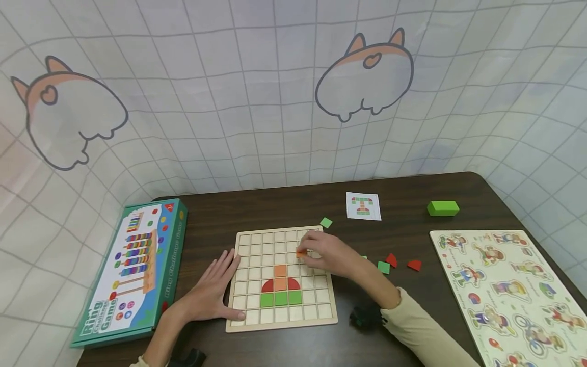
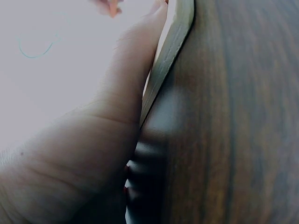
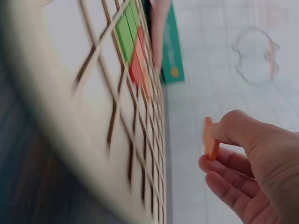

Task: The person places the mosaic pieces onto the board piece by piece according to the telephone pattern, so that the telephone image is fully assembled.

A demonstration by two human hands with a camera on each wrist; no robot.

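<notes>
A wooden grid board (image 1: 315,312) lies on the dark table. My left hand (image 1: 208,293) rests at its left edge, fingers spread, with the thumb on the lower left corner. Between thumb and fingertips my right hand (image 1: 327,252) pinches an orange tile (image 3: 211,140), held above the grid's right half. On the board, a row of three green squares (image 1: 281,298) sits below two stacked orange squares (image 1: 279,271). A red curved piece (image 1: 267,286) and another red one (image 1: 292,284) flank the lower orange square. The left wrist view shows mostly palm, board edge and table.
A pattern card (image 1: 363,206) lies behind the board, near a loose green tile (image 1: 326,223). Beside my right forearm are a green tile (image 1: 383,267) and two red pieces (image 1: 414,265). A green block (image 1: 443,208), a picture board (image 1: 504,285) and a game box (image 1: 133,270) stand around.
</notes>
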